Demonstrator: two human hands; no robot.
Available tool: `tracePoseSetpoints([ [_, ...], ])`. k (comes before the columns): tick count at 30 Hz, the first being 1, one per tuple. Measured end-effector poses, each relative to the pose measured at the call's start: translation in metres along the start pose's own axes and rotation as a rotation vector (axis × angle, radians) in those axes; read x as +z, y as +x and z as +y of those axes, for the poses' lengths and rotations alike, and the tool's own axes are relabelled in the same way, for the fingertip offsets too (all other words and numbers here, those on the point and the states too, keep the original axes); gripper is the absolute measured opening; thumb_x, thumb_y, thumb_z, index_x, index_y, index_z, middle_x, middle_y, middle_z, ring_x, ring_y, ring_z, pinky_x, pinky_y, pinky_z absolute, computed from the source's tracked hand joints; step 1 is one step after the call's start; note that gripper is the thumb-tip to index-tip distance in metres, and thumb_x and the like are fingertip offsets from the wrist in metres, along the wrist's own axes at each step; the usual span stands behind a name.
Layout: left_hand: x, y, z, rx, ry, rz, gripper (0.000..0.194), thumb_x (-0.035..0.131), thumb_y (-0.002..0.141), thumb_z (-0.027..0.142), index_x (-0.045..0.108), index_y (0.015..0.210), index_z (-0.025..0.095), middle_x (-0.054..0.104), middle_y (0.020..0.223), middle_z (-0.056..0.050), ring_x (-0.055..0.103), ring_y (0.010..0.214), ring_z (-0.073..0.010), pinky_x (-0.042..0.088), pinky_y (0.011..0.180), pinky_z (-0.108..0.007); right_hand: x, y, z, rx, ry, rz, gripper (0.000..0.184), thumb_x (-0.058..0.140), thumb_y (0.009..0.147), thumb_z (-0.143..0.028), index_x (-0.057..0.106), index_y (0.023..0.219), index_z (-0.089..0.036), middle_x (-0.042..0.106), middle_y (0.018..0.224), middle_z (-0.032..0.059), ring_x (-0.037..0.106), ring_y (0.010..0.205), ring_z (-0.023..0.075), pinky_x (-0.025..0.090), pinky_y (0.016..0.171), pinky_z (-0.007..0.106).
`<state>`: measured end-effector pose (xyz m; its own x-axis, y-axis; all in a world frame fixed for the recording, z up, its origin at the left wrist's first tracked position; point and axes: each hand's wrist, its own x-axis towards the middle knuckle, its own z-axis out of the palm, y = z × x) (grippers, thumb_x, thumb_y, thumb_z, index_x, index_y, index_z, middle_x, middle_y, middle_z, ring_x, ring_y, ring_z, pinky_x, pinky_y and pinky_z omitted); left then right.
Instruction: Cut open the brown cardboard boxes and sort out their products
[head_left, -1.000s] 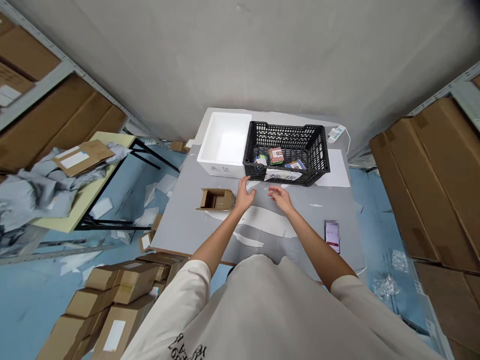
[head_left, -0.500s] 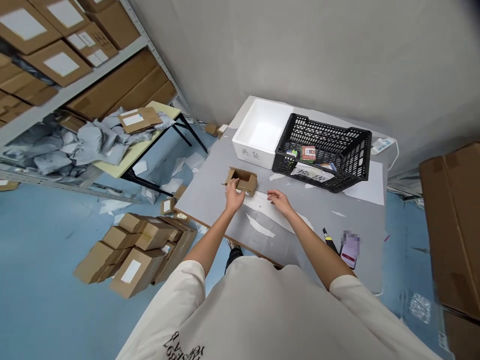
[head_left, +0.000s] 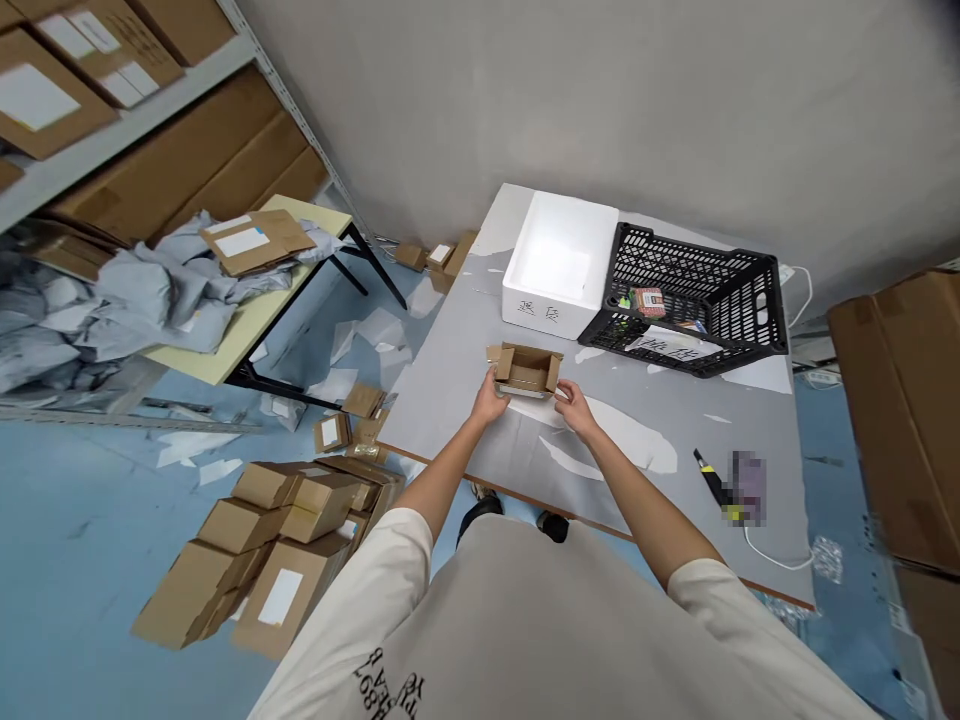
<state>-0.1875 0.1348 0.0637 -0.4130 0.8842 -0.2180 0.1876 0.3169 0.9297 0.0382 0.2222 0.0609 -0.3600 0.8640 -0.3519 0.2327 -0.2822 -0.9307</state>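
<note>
A small brown cardboard box [head_left: 528,372] with its flaps spread sits between my hands over the grey table [head_left: 442,400]. My left hand [head_left: 490,400] grips its left end, fingers closed at the side. At the right end, my right hand [head_left: 574,410] holds the lower corner between thumb and fingers. The inside of the box faces up and looks bare. Behind it stand a white foam box [head_left: 551,312] and a black plastic crate [head_left: 694,355] with a few small packets inside.
A yellow-and-black utility knife [head_left: 712,478] lies at the table's right, beside a blurred phone [head_left: 748,485]. Stacked cartons [head_left: 240,520] stand on the floor at left. A side table [head_left: 247,335] bears grey parcels [head_left: 142,290]. Tall cartons [head_left: 900,420] rise at right.
My right hand has come in from beside the small box and taken its right end. My left hand has shifted from the box's front to its left end. The camera view has turned slightly.
</note>
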Motion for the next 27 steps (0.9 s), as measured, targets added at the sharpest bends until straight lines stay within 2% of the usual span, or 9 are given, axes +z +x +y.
tracePoseSetpoints([
  [2, -0.007, 0.001, 0.0, 0.004, -0.012, -0.054, 0.091, 0.071, 0.069, 0.011, 0.037, 0.153, 0.026, 0.051, 0.15, -0.009, 0.046, 0.141, -0.0287, 0.034, 0.121, -0.044, 0.012, -0.002, 0.001, -0.008, 0.054, 0.045, 0.072, 0.065, 0.058, -0.026, 0.053, 0.129, -0.028, 0.054, 0.146, 0.0107, 0.051, 0.135, 0.0301, 0.04, 0.114, 0.051],
  [5, -0.022, -0.004, 0.002, 0.056, -0.028, -0.043, 0.089, 0.068, 0.072, 0.011, 0.036, 0.154, 0.027, 0.052, 0.149, -0.008, 0.047, 0.14, -0.0282, 0.035, 0.12, -0.044, 0.025, -0.009, -0.002, -0.009, 0.071, 0.074, 0.074, 0.067, 0.059, -0.028, 0.052, 0.131, -0.028, 0.052, 0.147, 0.0115, 0.054, 0.132, 0.0308, 0.039, 0.114, 0.052],
  [8, -0.04, -0.015, 0.001, 0.091, -0.023, 0.019, 0.086, 0.067, 0.075, 0.014, 0.036, 0.154, 0.025, 0.051, 0.149, -0.011, 0.046, 0.141, -0.0297, 0.037, 0.119, -0.046, 0.039, -0.016, -0.012, -0.017, 0.053, 0.045, 0.074, 0.069, 0.061, -0.029, 0.051, 0.132, -0.028, 0.052, 0.148, 0.0117, 0.056, 0.129, 0.0304, 0.041, 0.113, 0.053],
  [12, -0.07, -0.039, -0.005, 0.101, 0.012, 0.177, 0.082, 0.068, 0.076, 0.017, 0.038, 0.152, 0.022, 0.046, 0.151, -0.013, 0.043, 0.142, -0.031, 0.037, 0.118, -0.046, 0.067, -0.018, -0.031, -0.087, 0.008, -0.069, 0.071, 0.07, 0.064, -0.032, 0.052, 0.133, -0.028, 0.051, 0.149, 0.0106, 0.056, 0.128, 0.0286, 0.043, 0.112, 0.051],
  [15, -0.094, -0.067, -0.013, 0.087, 0.028, 0.321, 0.08, 0.068, 0.076, 0.018, 0.04, 0.15, 0.024, 0.047, 0.15, -0.013, 0.044, 0.14, -0.0307, 0.038, 0.116, -0.046, 0.097, -0.019, -0.042, -0.123, -0.047, -0.187, 0.071, 0.071, 0.067, -0.036, 0.052, 0.135, -0.027, 0.051, 0.15, 0.0117, 0.061, 0.118, 0.027, 0.046, 0.108, 0.05],
  [19, -0.125, -0.12, -0.027, 0.022, 0.042, 0.501, 0.078, 0.067, 0.076, 0.017, 0.042, 0.149, 0.026, 0.048, 0.148, -0.011, 0.048, 0.136, -0.0302, 0.041, 0.114, -0.048, 0.146, -0.029, -0.048, -0.179, -0.095, -0.349, 0.072, 0.07, 0.07, -0.04, 0.05, 0.138, -0.025, 0.052, 0.147, 0.0138, 0.064, 0.108, 0.0247, 0.048, 0.104, 0.048],
  [24, -0.159, -0.188, -0.044, -0.005, 0.061, 0.702, 0.075, 0.065, 0.074, 0.015, 0.045, 0.146, 0.025, 0.051, 0.145, -0.011, 0.05, 0.133, -0.0301, 0.041, 0.114, -0.05, 0.214, -0.059, -0.053, -0.243, -0.133, -0.517, 0.073, 0.07, 0.071, -0.037, 0.048, 0.14, -0.026, 0.051, 0.146, 0.0139, 0.065, 0.107, 0.0246, 0.051, 0.1, 0.046],
  [27, -0.181, -0.216, -0.049, -0.018, 0.066, 0.805, 0.075, 0.067, 0.075, 0.016, 0.045, 0.146, 0.025, 0.051, 0.145, -0.011, 0.052, 0.132, -0.0305, 0.042, 0.113, -0.05, 0.251, -0.077, -0.058, -0.283, -0.156, -0.571, 0.079, 0.069, 0.072, -0.037, 0.044, 0.146, -0.028, 0.049, 0.146, 0.014, 0.065, 0.105, 0.0237, 0.051, 0.101, 0.047],
])
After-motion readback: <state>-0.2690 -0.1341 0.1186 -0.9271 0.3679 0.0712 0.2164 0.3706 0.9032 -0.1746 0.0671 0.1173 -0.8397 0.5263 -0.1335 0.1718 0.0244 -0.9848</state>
